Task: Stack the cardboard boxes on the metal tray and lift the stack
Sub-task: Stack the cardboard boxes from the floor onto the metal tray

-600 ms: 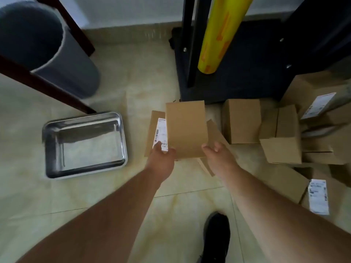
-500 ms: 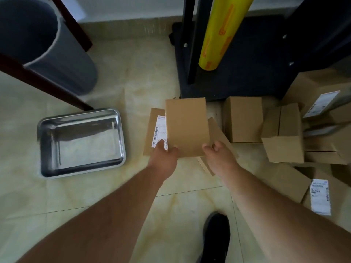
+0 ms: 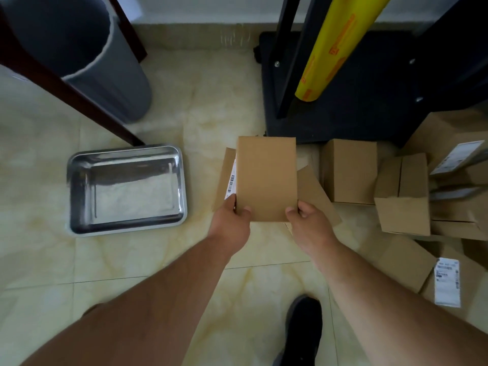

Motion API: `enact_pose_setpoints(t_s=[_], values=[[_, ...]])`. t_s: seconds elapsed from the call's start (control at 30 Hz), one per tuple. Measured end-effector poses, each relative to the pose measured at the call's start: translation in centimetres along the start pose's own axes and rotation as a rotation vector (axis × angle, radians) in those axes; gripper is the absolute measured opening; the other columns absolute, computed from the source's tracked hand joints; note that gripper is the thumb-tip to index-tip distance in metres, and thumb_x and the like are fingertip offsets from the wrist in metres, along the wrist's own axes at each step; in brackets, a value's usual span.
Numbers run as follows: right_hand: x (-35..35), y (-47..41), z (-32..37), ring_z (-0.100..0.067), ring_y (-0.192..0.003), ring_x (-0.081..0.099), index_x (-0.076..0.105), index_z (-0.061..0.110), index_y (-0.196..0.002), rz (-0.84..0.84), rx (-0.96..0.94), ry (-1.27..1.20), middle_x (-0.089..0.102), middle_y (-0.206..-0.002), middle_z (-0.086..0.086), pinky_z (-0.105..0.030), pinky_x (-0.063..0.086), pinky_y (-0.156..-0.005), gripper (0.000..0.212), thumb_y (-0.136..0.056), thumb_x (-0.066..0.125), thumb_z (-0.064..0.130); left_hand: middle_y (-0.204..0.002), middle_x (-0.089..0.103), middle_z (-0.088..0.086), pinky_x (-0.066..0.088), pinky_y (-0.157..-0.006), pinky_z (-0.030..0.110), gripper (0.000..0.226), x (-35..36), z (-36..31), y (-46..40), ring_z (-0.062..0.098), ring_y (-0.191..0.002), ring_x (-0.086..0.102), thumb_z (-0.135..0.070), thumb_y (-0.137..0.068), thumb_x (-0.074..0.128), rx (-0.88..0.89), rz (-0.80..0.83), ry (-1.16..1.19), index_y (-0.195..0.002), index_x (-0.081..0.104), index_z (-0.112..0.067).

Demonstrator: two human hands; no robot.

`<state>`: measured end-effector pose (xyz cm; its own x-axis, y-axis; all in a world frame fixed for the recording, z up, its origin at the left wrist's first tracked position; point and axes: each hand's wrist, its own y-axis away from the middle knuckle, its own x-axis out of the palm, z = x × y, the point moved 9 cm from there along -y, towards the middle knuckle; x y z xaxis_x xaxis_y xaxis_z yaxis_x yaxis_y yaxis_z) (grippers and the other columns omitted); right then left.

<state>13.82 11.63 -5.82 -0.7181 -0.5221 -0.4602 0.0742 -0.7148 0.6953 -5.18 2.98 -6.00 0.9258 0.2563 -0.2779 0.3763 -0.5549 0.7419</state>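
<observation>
Floor (image 3: 216, 107): glossy cream tiles with yellowish marbling and thin grout lines, reflecting soft daylight. Wall (image 3: 211, 9): pale, along the top edge, with a tiled skirting strip (image 3: 200, 35) at its foot. Grey cylindrical bin (image 3: 87, 56): upright in the floor's far left corner. Dark reddish-brown wooden furniture legs (image 3: 66, 88): slanting across in front of the bin. Black metal stand (image 3: 343, 101): flat base against the wall at far right, with upright bars. Yellow roll of film (image 3: 335, 46): printed orange, leaning over the stand's base.
</observation>
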Motion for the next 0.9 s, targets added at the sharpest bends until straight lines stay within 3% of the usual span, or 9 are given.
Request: enact_pose_setpoints(t_s=[0.1,0.23,0.3,0.37,0.43,0.53,0.67,0.9], values=[[1.6,1.4,1.9,-0.022,-0.1,0.069,0.072,0.014,-0.115,0.005,-0.021,0.011,0.075,-0.105,0.0,-0.034,0.053,-0.084,0.026,-0.105,0.053,0.03,-0.121,0.068,-0.01,0.046,-0.085,0.026,0.038,-3.1,0.5,0.6,0.014,-0.103,0.064,-0.029,-0.105,0.049,-0.011,-0.037,-0.014,-0.142,0.056,-0.03],[4.3,2.5,4.3,-0.013,-0.104,0.067,0.068,0.012,-0.13,-0.023,-0.052,0.009,0.073,-0.118,0.003,-0.023,0.046,-0.085,0.032,-0.103,0.06,0.026,-0.114,0.067,-0.016,0.046,-0.091,0.028,0.039,-7.7,1.9,1.1,0.016,-0.108,0.064,-0.029,-0.105,0.048,-0.032,-0.075,0.011,-0.143,0.056,-0.031],[5.7,2.7,5.2,-0.004,-0.085,0.064,0.072,0.016,-0.115,-0.025,-0.072,0.023,0.071,-0.096,0.013,-0.016,0.045,-0.075,0.017,-0.103,0.061,0.021,-0.113,0.063,-0.017,0.043,-0.089,0.026,0.04,-9.6,2.2,1.4,0.013,-0.105,0.06,-0.026,-0.106,0.048,-0.035,-0.1,0.01,-0.145,0.054,-0.029],[8.3,3.2,6.7,-0.004,-0.079,0.065,0.07,0.021,-0.097,-0.02,-0.087,0.043,0.067,-0.082,0.018,-0.012,0.046,-0.066,0.01,-0.101,0.061,0.018,-0.111,0.062,-0.018,0.041,-0.088,0.026,0.04,-12.5,3.1,1.6,0.008,-0.097,0.058,-0.024,-0.107,0.048,-0.04,-0.135,0.009,-0.146,0.055,-0.029],[10.7,3.5,7.5,-0.015,-0.088,0.071,0.074,0.013,-0.095,-0.008,-0.109,0.031,0.074,-0.084,0.013,-0.024,0.05,-0.072,0.013,-0.099,0.062,0.018,-0.103,0.06,-0.021,0.042,-0.083,0.024,0.039,-14.8,3.9,1.5,0.002,-0.089,0.055,-0.023,-0.106,0.047,-0.036,-0.16,-0.005,-0.144,0.056,-0.028],[14.7,4.0,8.7,-0.01,-0.088,0.067,0.076,0.013,-0.097,0.013,-0.114,0.032,0.07,-0.086,0.016,-0.022,0.046,-0.072,0.014,-0.098,0.063,0.02,-0.1,0.059,-0.022,0.041,-0.066,0.019,0.039,-18.6,5.6,1.4,-0.002,-0.083,0.053,-0.022,-0.106,0.046,-0.047,-0.195,-0.029,-0.143,0.056,-0.03],[19.3,4.7,9.9,-0.003,-0.067,0.058,0.068,0.016,-0.083,0.047,-0.131,0.081,0.065,-0.072,0.012,-0.01,0.039,-0.056,0.017,-0.099,0.063,0.022,-0.117,0.065,-0.013,0.044,-0.086,0.028,0.042,-22.7,8.1,1.2,0.014,-0.101,0.06,-0.026,-0.106,0.046,-0.078,-0.214,-0.05,-0.147,0.053,-0.03],[27.0,5.6,10.9,-0.013,-0.086,0.071,0.076,0.017,-0.103,0.11,-0.104,0.056,0.077,-0.091,0.008,-0.029,0.053,-0.075,0.018,-0.098,0.062,0.027,-0.11,0.063,-0.014,0.038,-0.061,0.015,0.039,-28.8,12.3,0.5,-0.002,-0.082,0.053,-0.023,-0.107,0.046,-0.096,-0.246,-0.044,-0.144,0.055,-0.029]])
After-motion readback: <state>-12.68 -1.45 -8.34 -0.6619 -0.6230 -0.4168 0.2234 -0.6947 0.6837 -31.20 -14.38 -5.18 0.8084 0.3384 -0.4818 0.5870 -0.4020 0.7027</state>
